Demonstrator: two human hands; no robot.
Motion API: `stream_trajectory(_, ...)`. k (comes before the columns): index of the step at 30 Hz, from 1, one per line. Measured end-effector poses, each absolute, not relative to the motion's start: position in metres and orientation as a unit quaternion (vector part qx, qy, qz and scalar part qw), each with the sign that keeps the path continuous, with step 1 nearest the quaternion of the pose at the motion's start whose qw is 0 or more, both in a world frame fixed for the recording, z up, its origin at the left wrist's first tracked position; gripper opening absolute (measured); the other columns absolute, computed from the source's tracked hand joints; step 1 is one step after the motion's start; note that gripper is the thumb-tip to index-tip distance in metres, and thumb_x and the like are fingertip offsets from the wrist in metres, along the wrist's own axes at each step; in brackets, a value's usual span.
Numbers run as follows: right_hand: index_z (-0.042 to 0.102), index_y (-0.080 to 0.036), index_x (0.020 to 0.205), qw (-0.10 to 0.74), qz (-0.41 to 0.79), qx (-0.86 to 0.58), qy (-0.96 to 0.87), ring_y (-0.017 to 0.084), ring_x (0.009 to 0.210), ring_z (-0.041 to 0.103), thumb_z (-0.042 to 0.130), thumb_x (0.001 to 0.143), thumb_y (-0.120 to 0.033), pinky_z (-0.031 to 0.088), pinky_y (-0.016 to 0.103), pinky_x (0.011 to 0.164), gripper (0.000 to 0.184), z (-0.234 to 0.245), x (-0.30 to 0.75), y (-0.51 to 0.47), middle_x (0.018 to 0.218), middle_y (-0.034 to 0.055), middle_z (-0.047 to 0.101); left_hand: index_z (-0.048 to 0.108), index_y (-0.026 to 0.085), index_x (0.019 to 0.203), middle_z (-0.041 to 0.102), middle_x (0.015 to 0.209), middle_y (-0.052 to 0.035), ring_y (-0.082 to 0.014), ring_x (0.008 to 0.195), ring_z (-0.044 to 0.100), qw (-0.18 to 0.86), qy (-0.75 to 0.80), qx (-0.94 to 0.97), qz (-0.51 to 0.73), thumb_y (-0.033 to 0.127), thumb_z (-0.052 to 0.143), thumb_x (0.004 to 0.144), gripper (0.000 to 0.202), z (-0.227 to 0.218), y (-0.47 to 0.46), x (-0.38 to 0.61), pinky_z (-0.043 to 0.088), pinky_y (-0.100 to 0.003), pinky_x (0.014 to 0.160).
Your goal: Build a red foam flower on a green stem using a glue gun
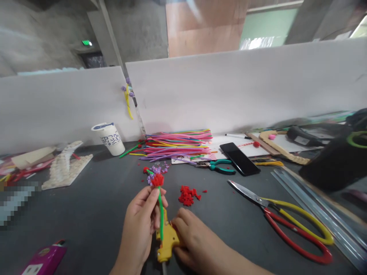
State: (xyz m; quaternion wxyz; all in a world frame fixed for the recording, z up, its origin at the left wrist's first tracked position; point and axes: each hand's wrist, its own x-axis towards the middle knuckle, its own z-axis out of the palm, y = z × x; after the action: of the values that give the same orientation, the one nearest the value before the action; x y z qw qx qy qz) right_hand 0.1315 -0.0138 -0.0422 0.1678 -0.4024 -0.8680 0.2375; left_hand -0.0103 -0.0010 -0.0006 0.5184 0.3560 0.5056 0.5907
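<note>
soft, even light — white glare above the partition [229, 84], edges stretched and blurred

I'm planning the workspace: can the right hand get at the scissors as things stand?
Probably not yet: the right hand holds the yellow glue gun, though nothing seems to block its way to the scissors.

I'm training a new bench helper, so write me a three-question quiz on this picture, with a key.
1. The left hand holds a red flower on a stem of which colour: a) yellow, b) green, c) purple?
2. True or false: in the picture, the phone lies to the left of the cup.
3. Fill in: the right hand grips a yellow ____.

Key:
1. b
2. False; the phone lies to the right of the cup.
3. glue gun
</note>
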Motion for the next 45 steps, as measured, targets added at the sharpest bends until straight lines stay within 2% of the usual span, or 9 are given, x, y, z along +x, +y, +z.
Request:
stream_trajectory(3, 0.062, -0.017, 0.094, 0.202, 0.169, -0.385, -0.885, 0.019, 0.089, 0.053, 0.066, 0.079, -0.023, 0.044, 0.027, 0.08, 0.016, -0.044, 0.14, -0.002, 0.095, 0.0047, 0.061, 0.066, 0.015, 0.078, 0.06, 0.06, 0.0043, 0.0011, 0.032, 0.033, 0.547, 0.504, 0.346, 0.572, 0.04, 0.067, 0.077, 0.025, -0.004, 0.001, -0.01, 0.019, -0.009, 0.029)
stream_trajectory(6, 0.064, -0.015, 0.088, 0.217, 0.083, -0.425, -0.875, 0.018, 0.082, 0.051, 0.054, 0.086, -0.009, 0.04, 0.029, 0.075, 0.011, -0.045, 0.157, 0.019, 0.089, 0.0063, 0.062, 0.066, 0.015, 0.077, 0.06, 0.06, 0.0038, 0.001, 0.033, 0.031, 0.561, 0.499, 0.345, 0.563, 0.04, 0.067, 0.077, 0.026, -0.007, 0.003, -0.01, 0.019, -0.009, 0.029)
stream_trajectory(15, 0.065, -0.016, 0.081, 0.197, 0.033, -0.419, -0.886, 0.021, 0.085, 0.048, 0.054, 0.087, -0.009, 0.034, 0.032, 0.072, 0.014, -0.053, 0.157, 0.038, 0.089, 0.0086, 0.061, 0.064, 0.013, 0.072, 0.058, 0.058, 0.0037, 0.0008, 0.034, 0.032, 0.564, 0.506, 0.354, 0.549, 0.04, 0.067, 0.075, 0.027, -0.009, 0.005, -0.005, 0.018, -0.01, 0.03)
stream_trajectory(23, 0.062, -0.013, 0.082, 0.281, 0.143, -0.476, -0.821, 0.019, 0.074, 0.058, 0.05, 0.088, -0.007, 0.043, 0.029, 0.067, 0.015, -0.046, 0.159, 0.04, 0.079, 0.0071, 0.065, 0.064, 0.014, 0.073, 0.058, 0.057, 0.0043, 0.0009, 0.033, 0.032, 0.569, 0.514, 0.352, 0.538, 0.04, 0.068, 0.074, 0.027, -0.009, 0.006, -0.002, 0.018, -0.01, 0.03)
stream_trajectory(28, 0.065, -0.017, 0.088, 0.349, 0.247, -0.464, -0.776, 0.014, 0.08, 0.066, 0.047, 0.089, -0.011, 0.05, 0.024, 0.072, 0.019, -0.022, 0.175, 0.033, 0.086, 0.0027, 0.072, 0.065, 0.014, 0.073, 0.06, 0.057, 0.0028, 0.0009, 0.033, 0.032, 0.585, 0.522, 0.353, 0.51, 0.042, 0.067, 0.075, 0.028, -0.011, 0.003, 0.0, 0.017, -0.01, 0.03)
stream_trajectory(31, 0.063, -0.018, 0.094, 0.399, 0.352, -0.438, -0.724, 0.013, 0.078, 0.069, 0.048, 0.089, -0.017, 0.052, 0.023, 0.072, 0.016, -0.009, 0.179, 0.022, 0.085, 0.0016, 0.074, 0.064, 0.013, 0.073, 0.061, 0.057, 0.0018, 0.0011, 0.032, 0.031, 0.602, 0.52, 0.359, 0.488, 0.043, 0.067, 0.074, 0.03, -0.014, 0.0, 0.004, 0.017, -0.011, 0.03)
stream_trajectory(34, 0.062, -0.018, 0.086, 0.423, 0.44, -0.418, -0.672, 0.013, 0.076, 0.069, 0.054, 0.085, -0.018, 0.051, 0.023, 0.071, 0.008, 0.001, 0.179, 0.013, 0.079, 0.0003, 0.073, 0.063, 0.014, 0.07, 0.059, 0.053, 0.0025, 0.0009, 0.03, 0.03, 0.62, 0.518, 0.377, 0.454, 0.045, 0.067, 0.073, 0.031, -0.015, -0.004, 0.008, 0.016, -0.011, 0.03)
stream_trajectory(41, 0.06, -0.018, 0.074, 0.41, 0.451, -0.441, -0.659, 0.011, 0.057, 0.058, 0.055, 0.081, -0.018, 0.044, 0.021, 0.055, 0.008, 0.005, 0.177, 0.009, 0.062, -0.0035, 0.063, 0.06, 0.015, 0.058, 0.037, 0.032, 0.0093, -0.0012, 0.028, 0.021, 0.637, 0.526, 0.412, 0.384, 0.045, 0.064, 0.076, 0.034, -0.018, -0.006, 0.011, 0.014, -0.013, 0.03)
stream_trajectory(45, 0.059, -0.019, 0.075, 0.399, 0.435, -0.452, -0.668, 0.009, 0.053, 0.054, 0.053, 0.082, -0.017, 0.041, 0.019, 0.053, 0.01, 0.004, 0.178, 0.01, 0.058, -0.0055, 0.059, 0.062, 0.015, 0.061, 0.046, 0.038, 0.0073, -0.0005, 0.028, 0.023, 0.646, 0.527, 0.41, 0.37, 0.046, 0.066, 0.074, 0.034, -0.019, -0.007, 0.011, 0.014, -0.014, 0.031)
